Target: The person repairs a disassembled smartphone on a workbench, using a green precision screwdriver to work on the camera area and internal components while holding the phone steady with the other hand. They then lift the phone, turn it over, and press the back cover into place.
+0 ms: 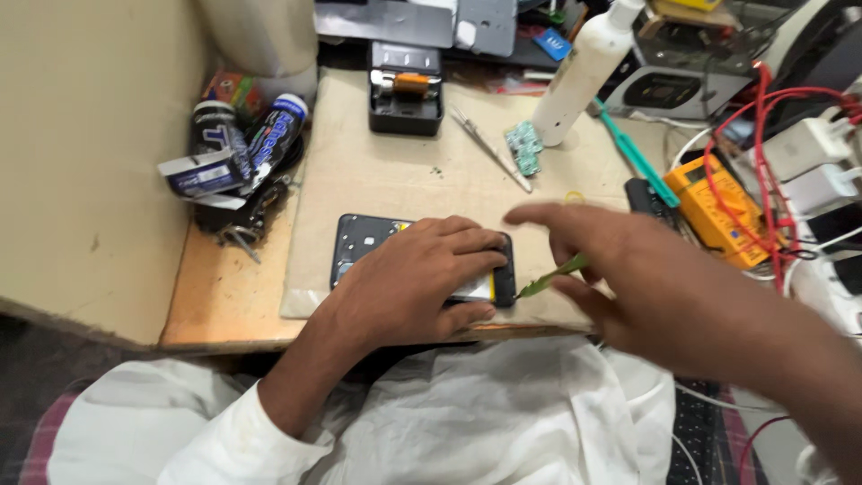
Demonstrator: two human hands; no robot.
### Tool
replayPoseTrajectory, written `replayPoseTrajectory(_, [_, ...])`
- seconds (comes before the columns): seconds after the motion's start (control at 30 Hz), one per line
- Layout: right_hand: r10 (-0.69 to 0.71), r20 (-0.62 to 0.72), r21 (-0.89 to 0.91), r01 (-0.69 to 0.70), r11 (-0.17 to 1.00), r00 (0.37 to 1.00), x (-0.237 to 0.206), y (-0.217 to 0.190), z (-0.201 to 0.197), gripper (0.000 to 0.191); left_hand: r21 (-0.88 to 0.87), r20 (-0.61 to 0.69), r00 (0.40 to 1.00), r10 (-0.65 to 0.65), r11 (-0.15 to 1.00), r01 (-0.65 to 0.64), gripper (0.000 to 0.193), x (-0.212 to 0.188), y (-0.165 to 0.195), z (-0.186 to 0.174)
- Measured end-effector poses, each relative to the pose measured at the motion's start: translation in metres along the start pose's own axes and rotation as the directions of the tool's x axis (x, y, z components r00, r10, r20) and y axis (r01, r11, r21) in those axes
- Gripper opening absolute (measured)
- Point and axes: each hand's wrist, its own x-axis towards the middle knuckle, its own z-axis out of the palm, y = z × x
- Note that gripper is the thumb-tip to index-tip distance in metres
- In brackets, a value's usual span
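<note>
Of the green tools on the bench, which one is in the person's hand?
The short green pry tool, pinched in the right hand; the long teal tool lies untouched.

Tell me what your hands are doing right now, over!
Left hand flat on the opened phone, pinning it to the mat. Right hand pinching a green pry tool, tip at phone's right edge. Nothing between them.

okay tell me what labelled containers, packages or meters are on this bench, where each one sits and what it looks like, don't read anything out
Two cans: bench's left edge, lying tilted, dark cylinders with blue and white labels.
Paper label: in front of the cans, loose white and blue strip.
White bottle: top centre, upright, tall plain plastic.
Yellow meter: right side, boxy, orange-yellow, red leads across it.
Small blue packet: top, left of the bottle.
</note>
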Motion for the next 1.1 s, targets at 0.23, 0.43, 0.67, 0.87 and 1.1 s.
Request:
replayPoseTrajectory(0.23, [0.032, -0.051, -0.048, -0.035, 0.998, 0.998, -0.005, 0.010, 0.010, 0.038, -0.001, 0.003, 1.000, -0.020, 1.000, 0.020, 0.052, 0.000, 0.002, 0.000])
replayPoseTrajectory(0.43, [-0.090, -0.169, -0.054, 0.082, 0.995, 0.982, -0.012, 0.008, 0.019, 0.034, 0.001, -0.005, 0.999, -0.034, 0.999, 0.034, 0.051, -0.001, 0.002, 0.002])
replayPoseTrajectory(0.67, [-0.124, -0.364, 0.160, 0.193, 0.968, 0.923, -0.030, 0.031, 0.026, 0.024, 0.009, 0.004, 0.999, -0.033, 0.999, 0.033, 0.050, -0.001, 0.002, 0.001])
replayPoseTrajectory(0.87, [0.286, -0.454, 0.739, 0.177, 0.650, 0.844, -0.047, 0.051, 0.073, 0.026, -0.023, -0.048, 0.998, -0.044, 0.999, 0.043, 0.038, 0.001, 0.011, -0.003])
replayPoseTrajectory(1.1, [0.442, -0.526, 0.823, 0.305, 0.479, 0.726, -0.039, 0.063, 0.119, 0.025, -0.085, -0.075, 0.988, -0.134, 0.988, 0.127, 0.018, 0.013, 0.007, -0.011])
